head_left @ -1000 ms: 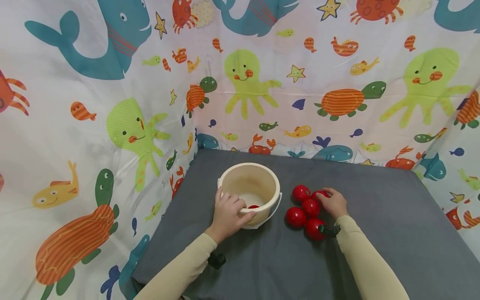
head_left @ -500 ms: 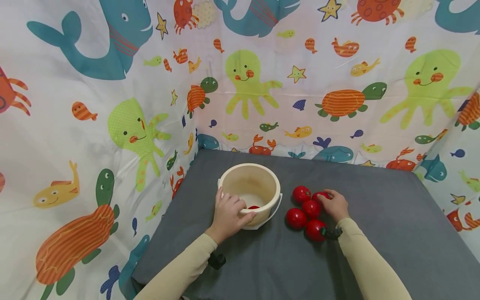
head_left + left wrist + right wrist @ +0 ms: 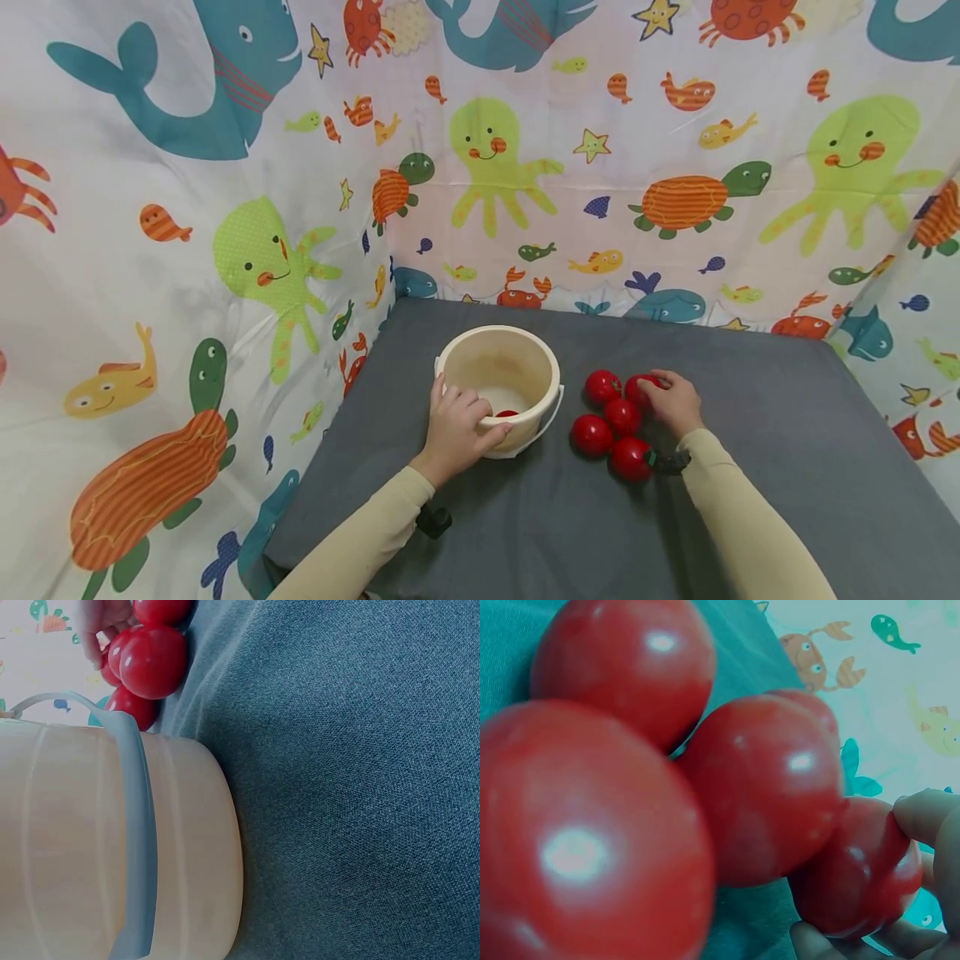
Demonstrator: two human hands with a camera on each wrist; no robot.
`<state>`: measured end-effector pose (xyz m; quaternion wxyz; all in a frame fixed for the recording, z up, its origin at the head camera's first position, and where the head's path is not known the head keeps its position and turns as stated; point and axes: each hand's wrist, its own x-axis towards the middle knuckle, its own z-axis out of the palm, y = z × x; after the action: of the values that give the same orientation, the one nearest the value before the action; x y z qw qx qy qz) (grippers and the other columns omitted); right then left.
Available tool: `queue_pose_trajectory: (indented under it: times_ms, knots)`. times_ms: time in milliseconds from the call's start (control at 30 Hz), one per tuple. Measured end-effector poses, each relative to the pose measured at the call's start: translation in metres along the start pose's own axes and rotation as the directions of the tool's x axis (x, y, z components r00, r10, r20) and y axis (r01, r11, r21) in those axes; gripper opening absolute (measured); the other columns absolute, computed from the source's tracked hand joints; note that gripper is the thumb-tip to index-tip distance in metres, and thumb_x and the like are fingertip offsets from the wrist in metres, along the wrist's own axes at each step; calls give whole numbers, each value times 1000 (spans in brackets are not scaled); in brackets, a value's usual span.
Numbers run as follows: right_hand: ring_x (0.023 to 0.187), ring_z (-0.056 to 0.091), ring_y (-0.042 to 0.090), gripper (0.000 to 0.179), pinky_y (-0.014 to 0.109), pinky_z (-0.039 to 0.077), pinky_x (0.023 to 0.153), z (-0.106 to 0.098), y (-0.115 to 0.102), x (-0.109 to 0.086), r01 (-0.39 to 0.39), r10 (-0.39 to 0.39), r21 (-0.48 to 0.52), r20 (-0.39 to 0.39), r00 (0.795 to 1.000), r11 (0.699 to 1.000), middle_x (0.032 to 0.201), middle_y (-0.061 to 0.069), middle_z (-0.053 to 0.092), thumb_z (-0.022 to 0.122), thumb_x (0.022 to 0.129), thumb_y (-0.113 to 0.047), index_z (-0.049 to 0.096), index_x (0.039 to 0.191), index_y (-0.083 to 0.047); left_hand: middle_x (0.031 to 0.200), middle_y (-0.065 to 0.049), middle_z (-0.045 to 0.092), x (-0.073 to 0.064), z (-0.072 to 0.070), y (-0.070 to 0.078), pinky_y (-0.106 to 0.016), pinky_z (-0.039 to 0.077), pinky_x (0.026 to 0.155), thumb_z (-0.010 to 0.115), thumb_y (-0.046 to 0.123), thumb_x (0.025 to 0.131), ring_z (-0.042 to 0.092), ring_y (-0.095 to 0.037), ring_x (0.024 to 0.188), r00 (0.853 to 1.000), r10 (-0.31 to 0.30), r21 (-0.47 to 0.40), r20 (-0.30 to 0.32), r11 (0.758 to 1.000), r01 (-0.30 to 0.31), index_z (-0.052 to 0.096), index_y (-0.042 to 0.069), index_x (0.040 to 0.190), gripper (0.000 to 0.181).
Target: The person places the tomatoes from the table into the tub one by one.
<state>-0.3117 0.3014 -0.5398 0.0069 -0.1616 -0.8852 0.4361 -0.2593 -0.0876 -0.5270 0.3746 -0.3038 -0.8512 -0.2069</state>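
A cream bucket (image 3: 525, 367) with a white handle stands upright on the dark grey cloth, a bit of something red (image 3: 507, 413) showing at its bottom. My left hand (image 3: 453, 429) grips the bucket's near rim. Right of the bucket, several shiny red tomatoes lie in a cluster. At the cluster's far right, my right hand (image 3: 675, 404) holds one tomato (image 3: 637, 390) between thumb and fingers; the right wrist view shows the fingers around that tomato (image 3: 855, 877). The neighbouring tomatoes (image 3: 622, 417) sit close against it. In the left wrist view the bucket's wall (image 3: 195, 847) fills the lower left.
Grey cloth (image 3: 787, 433) covers the table and stretches right of the cluster. A white curtain (image 3: 585, 192) printed with sea animals hangs behind the table and along its left and right sides. The bucket's handle (image 3: 553, 415) hangs down on its right side.
My right hand has shifted slightly to the right, and more of the tomato at its fingers shows. The left hand and bucket have stayed in place.
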Motion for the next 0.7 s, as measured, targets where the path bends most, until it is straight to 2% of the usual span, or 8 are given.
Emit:
queue_pose_trajectory:
  times_ms: [300, 533, 700]
  knots:
    - [127, 52, 46, 64, 53, 55, 101, -15, -20, -3, 29, -29, 15, 17, 999, 999, 147, 31, 51, 56, 100, -44, 46, 151, -5, 74, 0, 60, 0, 0, 1, -73, 33, 109, 48, 65, 98, 53, -24, 77, 1000, -1, -9, 0, 1000, 1, 63, 16, 73, 56]
    - [125, 57, 45, 67, 40, 63, 85, -28, -47, -8, 38, -44, 94, 60, 997, 995, 149, 30, 49, 60, 100, -43, 42, 154, -8, 72, -1, 60, 1, 1, 2, -73, 34, 108, 48, 64, 98, 53, -24, 77, 1000, 7, -13, -27, 1000, -8, 63, 16, 72, 57]
    - [121, 61, 40, 68, 28, 62, 78, -30, -76, -16, 59, -79, 178, 107, 991, 982, 150, 27, 49, 60, 99, -45, 42, 155, -10, 71, -1, 59, 2, 3, 1, -73, 35, 107, 46, 64, 99, 52, -23, 76, 999, 19, -4, -49, 1000, -19, 62, 15, 71, 59]
